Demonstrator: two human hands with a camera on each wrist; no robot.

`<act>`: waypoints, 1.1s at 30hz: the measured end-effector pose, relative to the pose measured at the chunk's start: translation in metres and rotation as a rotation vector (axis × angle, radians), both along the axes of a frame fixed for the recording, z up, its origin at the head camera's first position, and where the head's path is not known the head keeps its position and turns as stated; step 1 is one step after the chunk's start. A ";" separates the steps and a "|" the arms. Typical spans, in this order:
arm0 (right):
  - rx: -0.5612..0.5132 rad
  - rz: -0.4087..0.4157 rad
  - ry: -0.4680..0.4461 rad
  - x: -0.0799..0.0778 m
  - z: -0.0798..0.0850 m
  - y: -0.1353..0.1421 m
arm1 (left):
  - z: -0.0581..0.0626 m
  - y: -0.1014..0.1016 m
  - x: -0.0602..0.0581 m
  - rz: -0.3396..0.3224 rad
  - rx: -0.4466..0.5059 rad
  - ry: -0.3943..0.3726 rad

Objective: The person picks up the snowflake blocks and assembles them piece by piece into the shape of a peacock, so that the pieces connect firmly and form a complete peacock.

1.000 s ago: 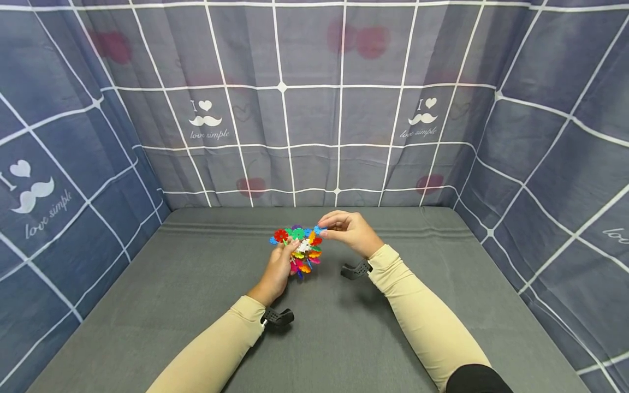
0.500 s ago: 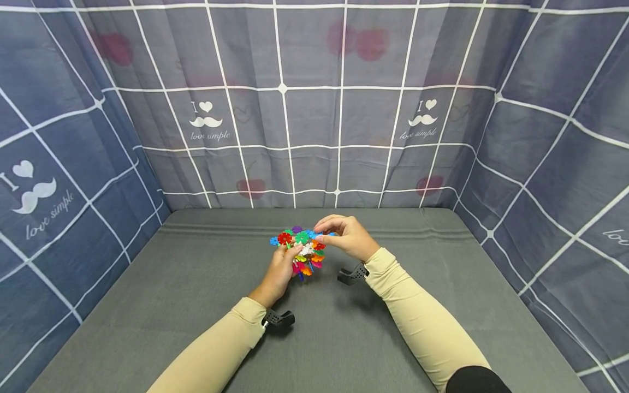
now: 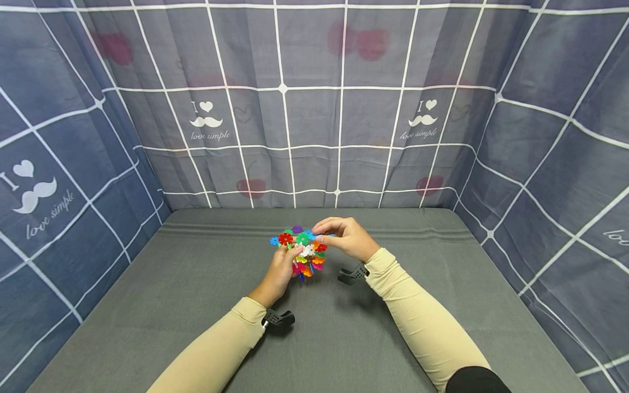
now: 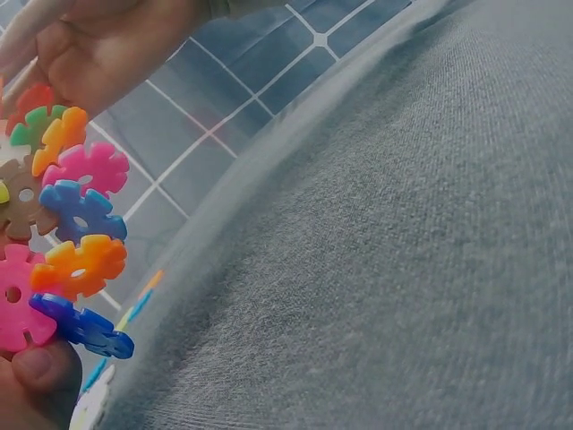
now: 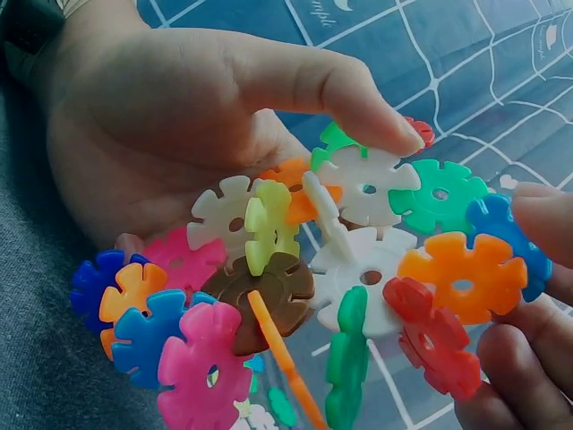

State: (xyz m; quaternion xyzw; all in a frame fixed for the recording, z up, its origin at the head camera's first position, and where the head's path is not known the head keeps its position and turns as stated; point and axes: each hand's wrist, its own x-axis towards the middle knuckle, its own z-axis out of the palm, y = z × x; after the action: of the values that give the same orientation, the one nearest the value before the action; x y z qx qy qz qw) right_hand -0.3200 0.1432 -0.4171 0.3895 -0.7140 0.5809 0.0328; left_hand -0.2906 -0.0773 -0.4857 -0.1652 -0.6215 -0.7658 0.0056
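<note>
A bunch of joined, notched plastic flower discs point(image 3: 306, 252) in many colours is held above the grey surface. My left hand point(image 3: 281, 273) grips it from the left. In the right wrist view the left thumb point(image 5: 372, 112) presses on a white disc point(image 5: 365, 186). My right hand point(image 3: 348, 238) is at the bunch's upper right, its thumb and fingers pinching a blue disc point(image 5: 508, 244) beside an orange disc point(image 5: 463, 278). A finger of the left hand point(image 4: 40, 381) shows under a pink disc point(image 4: 20, 296) in the left wrist view. The inner side of the bunch is hidden.
A grey cloth-covered surface point(image 3: 393, 327) lies beneath both arms. Blue-grey checked curtains point(image 3: 314, 120) with white lines enclose the back and both sides. Black wrist mounts point(image 3: 279, 317) sit on the wrists. Small blurred coloured shapes point(image 5: 269, 408) show below the bunch in the right wrist view.
My right hand has moved slightly left and down, its fingers now further over the bunch's upper edge. The bunch and left hand have shifted slightly right. Little differs over the last half second.
</note>
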 end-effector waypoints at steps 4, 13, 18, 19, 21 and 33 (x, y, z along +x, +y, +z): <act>0.016 0.019 -0.016 0.001 0.000 -0.002 | 0.001 0.000 0.001 0.018 -0.046 0.017; 0.072 0.017 -0.048 0.003 0.005 0.002 | 0.002 0.000 0.002 0.044 -0.181 0.128; 0.093 0.072 -0.022 -0.001 0.006 0.006 | 0.004 -0.002 0.004 0.067 -0.322 0.111; 0.095 0.086 -0.014 -0.001 0.006 0.006 | 0.004 -0.002 0.004 0.062 -0.332 0.107; 0.105 0.096 -0.002 -0.002 0.007 0.005 | 0.003 -0.002 0.003 0.065 -0.340 0.109; 0.220 0.060 -0.037 0.001 0.008 0.010 | 0.006 -0.005 0.000 0.069 -0.479 0.223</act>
State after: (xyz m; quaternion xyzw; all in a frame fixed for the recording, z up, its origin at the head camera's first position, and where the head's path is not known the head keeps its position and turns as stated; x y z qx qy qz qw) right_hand -0.3192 0.1533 -0.4088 0.4011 -0.7619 0.5069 -0.0405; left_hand -0.2907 -0.0822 -0.4802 -0.2239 -0.7859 -0.5732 0.0607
